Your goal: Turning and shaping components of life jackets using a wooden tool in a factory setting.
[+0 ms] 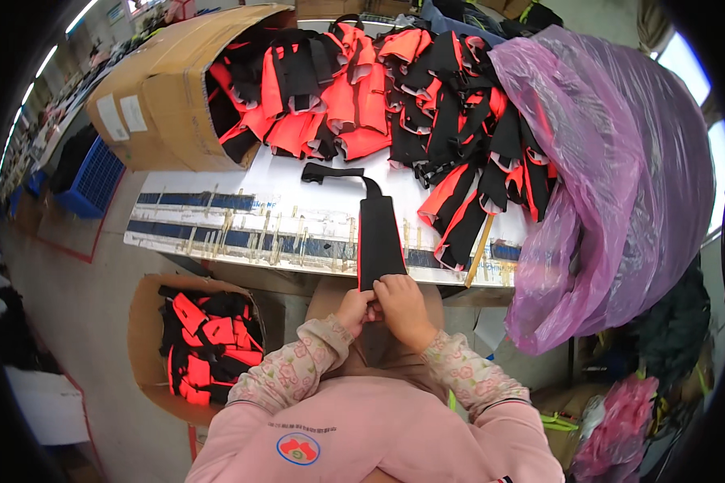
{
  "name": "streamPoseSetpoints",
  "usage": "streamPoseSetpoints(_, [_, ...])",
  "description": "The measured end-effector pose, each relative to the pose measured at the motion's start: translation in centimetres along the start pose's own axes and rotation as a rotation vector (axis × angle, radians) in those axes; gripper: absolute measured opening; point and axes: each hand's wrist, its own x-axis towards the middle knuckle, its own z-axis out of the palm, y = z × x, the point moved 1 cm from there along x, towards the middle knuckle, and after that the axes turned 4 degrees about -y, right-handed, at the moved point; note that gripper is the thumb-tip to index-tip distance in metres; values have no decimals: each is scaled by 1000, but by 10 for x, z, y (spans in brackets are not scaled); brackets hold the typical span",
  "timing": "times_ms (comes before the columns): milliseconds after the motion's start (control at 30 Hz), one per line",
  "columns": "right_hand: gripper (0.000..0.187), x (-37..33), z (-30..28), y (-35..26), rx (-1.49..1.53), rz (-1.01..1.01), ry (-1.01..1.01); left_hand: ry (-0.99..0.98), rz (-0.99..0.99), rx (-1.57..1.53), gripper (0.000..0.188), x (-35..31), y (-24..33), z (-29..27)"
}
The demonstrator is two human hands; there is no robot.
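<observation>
A black fabric piece with a thin red-orange edge and a narrow strap (380, 233) lies over the front edge of the table, its strap curling away toward the far left. Both my hands close on its near end. My left hand (356, 311) pinches the lower corner, fingers bent inward. Beside it, my right hand (404, 307) grips the same end from the right, the two hands touching. What the fingertips do under the fabric is hidden. Beyond the piece, a heap of similar black and red-orange pieces (362, 101) covers the back of the table.
A cardboard box (165, 88) lies on its side at the back left, pieces spilling out. On the right stands a big pink-purple plastic bag (612, 161). An open carton (149, 354) of similar pieces sits on the floor at left. A yellow stick (481, 249) rests at the table's (298, 201) front.
</observation>
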Motion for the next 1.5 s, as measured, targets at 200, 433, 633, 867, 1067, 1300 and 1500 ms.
streamPoseSetpoints(200, [14,-15,-5,33,660,305,418,-353,34,-247,35,-34,33,10])
streamPoseSetpoints(433, [45,-63,-13,32,1942,567,461,-405,121,-352,59,-19,54,21])
streamPoseSetpoints(633, [45,-90,29,10,2223,618,380,-431,378,-476,42,-27,70,48])
streamPoseSetpoints(867, [33,-84,36,2,1891,647,178,-114,499,-397,19,-37,67,41])
streamPoseSetpoints(1067, [12,-81,-11,71,1206,498,82,225,602,-208,30,-159,124,-100])
streamPoseSetpoints(1300, [44,-32,-70,105,401,499,369,1179,704,1300,44,-289,117,-273])
streamPoseSetpoints(1500, [58,-18,-8,140,317,630,425,252,422,857,36,-144,100,-104])
